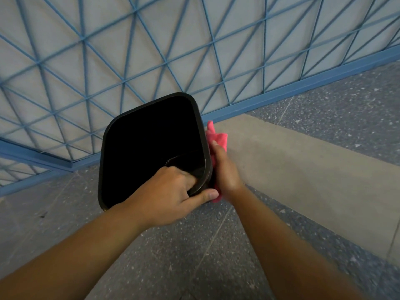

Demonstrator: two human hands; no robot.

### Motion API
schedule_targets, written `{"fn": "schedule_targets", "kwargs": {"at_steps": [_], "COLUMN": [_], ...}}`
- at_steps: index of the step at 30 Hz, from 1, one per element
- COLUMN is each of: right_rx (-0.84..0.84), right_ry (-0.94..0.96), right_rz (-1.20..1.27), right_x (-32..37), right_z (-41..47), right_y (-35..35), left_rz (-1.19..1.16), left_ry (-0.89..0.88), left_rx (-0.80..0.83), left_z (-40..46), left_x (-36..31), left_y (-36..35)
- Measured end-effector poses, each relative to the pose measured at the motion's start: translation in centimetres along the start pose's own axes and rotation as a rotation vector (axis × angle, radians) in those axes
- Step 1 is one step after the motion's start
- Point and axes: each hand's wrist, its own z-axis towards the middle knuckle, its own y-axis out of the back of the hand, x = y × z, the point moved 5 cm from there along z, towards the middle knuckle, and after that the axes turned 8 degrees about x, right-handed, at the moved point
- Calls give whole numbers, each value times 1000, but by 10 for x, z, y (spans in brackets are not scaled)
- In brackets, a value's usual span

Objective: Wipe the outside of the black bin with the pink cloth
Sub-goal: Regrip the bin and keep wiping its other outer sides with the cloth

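We steady the black bin (151,148) over a speckled grey floor (194,245), its open mouth facing up toward us, a blue lattice fence (151,50) behind it. Our left hand (171,195) grips the bin's near right corner, fingers curled over the rim into the dark interior and the thumb clamped along the outside. Our right hand (225,169) presses the pink cloth (217,137) flat against the bin's right outer wall, fingers lying close together along the cloth, which bunches out beyond the fingertips and shows again below the heel of the hand, beside the left thumb.

We judge the wiping to be under way on this right-hand side. How much of that wall has been covered cannot be told: the outer walls are almost wholly hidden from above, and black plastic shows no streaks or damp marks at this angle. The far, left and near sides are out of the cloth's reach as the hands now sit, so we would expect the bin to need turning in the left hand's grip before those faces can be reached. The underside is not visible either.
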Motion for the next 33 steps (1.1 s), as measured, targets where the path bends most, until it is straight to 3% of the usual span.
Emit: {"fn": "schedule_targets", "kwargs": {"at_steps": [3, 7, 11, 15, 22, 29, 33], "right_rx": [23, -78, -34, 46, -47, 72, 86], "right_ry": [27, -124, -35, 44, -124, 97, 7], "right_rz": [87, 167, 159, 154, 226, 107, 179], "right_x": [4, -19, -18, 7, -21, 34, 31], "right_z": [22, 19, -9, 20, 4, 12, 40], "right_y": [4, 16, 2, -1, 12, -18, -11], "left_rz": [10, -5, -11, 17, 8, 16, 7], "left_ry": [2, 15, 13, -2, 30, -15, -4], "left_rx": [-5, 2, 18, 7, 3, -2, -10], "left_z": [-1, 0, -1, 1, -1, 0, -1], "left_x": [1, -1, -1, 2, 0, -2, -3], "left_y": [-1, 1, 0, 0, 1, 2, 3]}}
